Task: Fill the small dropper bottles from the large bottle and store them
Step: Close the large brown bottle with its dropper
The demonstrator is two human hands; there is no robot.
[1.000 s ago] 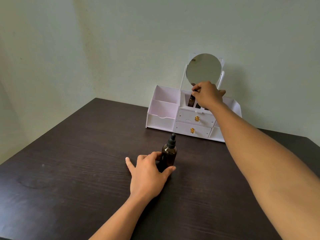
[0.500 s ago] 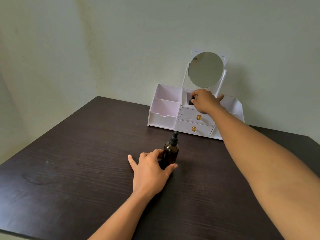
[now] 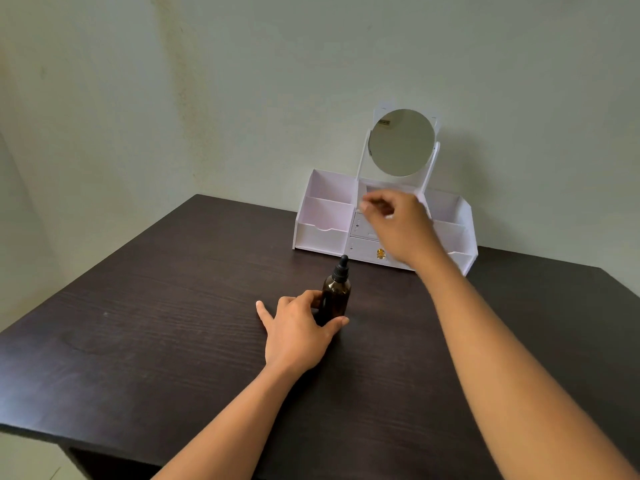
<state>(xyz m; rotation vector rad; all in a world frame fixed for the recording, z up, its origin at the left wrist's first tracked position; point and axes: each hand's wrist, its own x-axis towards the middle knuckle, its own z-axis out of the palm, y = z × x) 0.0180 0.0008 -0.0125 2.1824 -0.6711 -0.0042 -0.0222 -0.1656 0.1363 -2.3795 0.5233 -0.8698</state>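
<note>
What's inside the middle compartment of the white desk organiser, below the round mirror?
Only its pale back wall shows. The blurred right hand covers the rest, so any bottles inside cannot be seen.

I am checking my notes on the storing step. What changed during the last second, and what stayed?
The right hand lowered a small dropper bottle into the middle compartment of the organizer, then drew back toward the person. It is blurred and now looks empty, and the small dropper bottle is out of sight. The left hand still grips the large bottle.
</note>
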